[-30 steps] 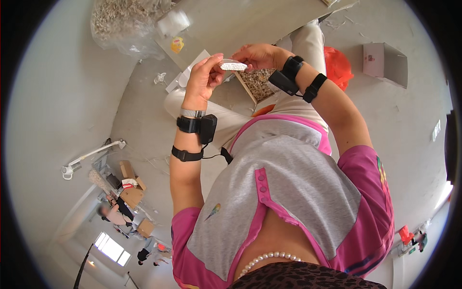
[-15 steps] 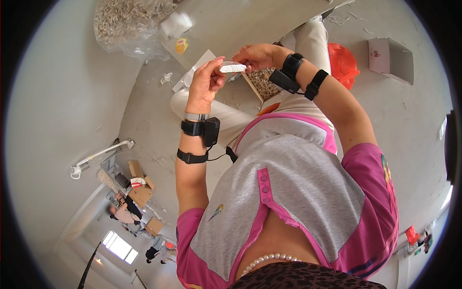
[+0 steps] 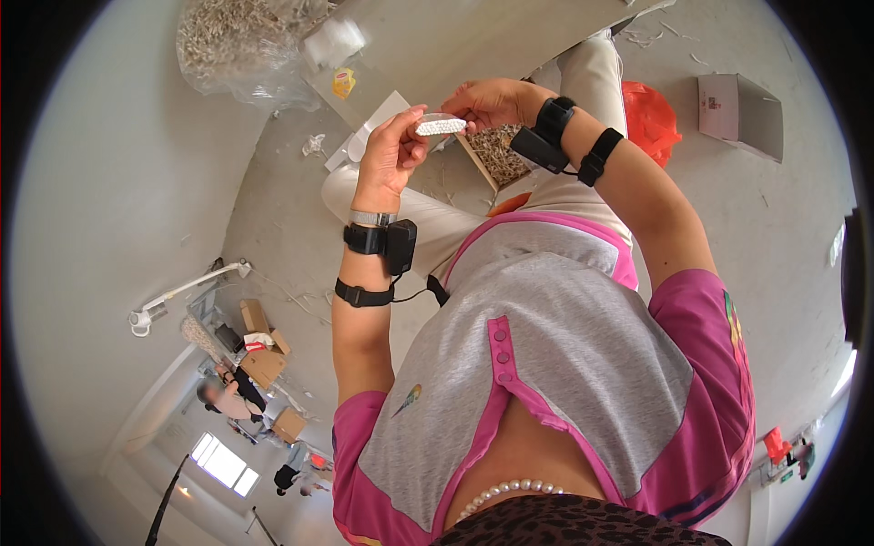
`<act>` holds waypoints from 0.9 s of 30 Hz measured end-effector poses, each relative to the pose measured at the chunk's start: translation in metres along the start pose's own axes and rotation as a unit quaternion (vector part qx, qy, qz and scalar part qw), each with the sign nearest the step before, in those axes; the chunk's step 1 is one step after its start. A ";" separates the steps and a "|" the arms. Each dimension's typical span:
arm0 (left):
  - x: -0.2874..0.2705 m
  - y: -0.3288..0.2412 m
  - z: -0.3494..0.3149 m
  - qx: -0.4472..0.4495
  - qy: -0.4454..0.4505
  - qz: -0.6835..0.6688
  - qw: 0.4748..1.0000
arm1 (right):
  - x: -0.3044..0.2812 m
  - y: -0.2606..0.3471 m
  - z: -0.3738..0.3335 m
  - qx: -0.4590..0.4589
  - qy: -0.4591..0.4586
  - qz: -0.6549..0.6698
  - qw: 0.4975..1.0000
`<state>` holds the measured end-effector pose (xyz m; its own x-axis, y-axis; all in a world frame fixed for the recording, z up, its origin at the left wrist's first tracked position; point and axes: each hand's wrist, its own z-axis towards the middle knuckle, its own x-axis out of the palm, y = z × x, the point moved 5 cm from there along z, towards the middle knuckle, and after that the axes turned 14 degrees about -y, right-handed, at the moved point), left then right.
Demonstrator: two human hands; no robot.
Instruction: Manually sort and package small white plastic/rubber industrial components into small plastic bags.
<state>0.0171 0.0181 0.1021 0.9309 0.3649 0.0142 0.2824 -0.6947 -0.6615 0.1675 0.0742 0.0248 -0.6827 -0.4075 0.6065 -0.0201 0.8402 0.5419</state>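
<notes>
I am seeing an open box holding tan shredded filler, while a clear plastic bag is bulging with similar filler. A pale carton is sitting open on the right, near a red bag whose contents I am not making out. A grey tabletop is spanning the top of my view; scraps are littering the floor, and far off a person is working near brown cartons. The left hand is pinching one end of a clear pack of white rods, midair between both hands; the right hand is meeting the other end, its grip I cannot tell. The pack's long axis is running left to right, nearly level, its dotted white side facing the wearer
</notes>
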 end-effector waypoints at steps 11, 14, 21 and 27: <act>-0.002 0.009 0.012 -0.008 -0.010 -0.002 1.000 | -0.010 0.003 0.000 0.016 -0.046 -0.030 0.998; 0.000 0.009 0.014 -0.012 -0.013 0.006 1.000 | -0.016 0.003 0.001 0.014 -0.049 -0.043 0.998; 0.004 0.013 0.020 -0.022 -0.002 0.015 1.000 | -0.022 0.002 0.003 0.019 -0.062 -0.060 0.996; 0.010 0.019 0.025 -0.032 0.018 0.015 0.999 | -0.031 -0.001 0.007 0.028 -0.080 -0.074 0.994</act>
<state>0.0256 0.0239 0.0715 0.9465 0.3218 0.0218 0.2670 -0.7439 -0.6127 0.1835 0.0885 0.0015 -0.7767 -0.4695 0.4200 -0.1662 0.7958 0.5823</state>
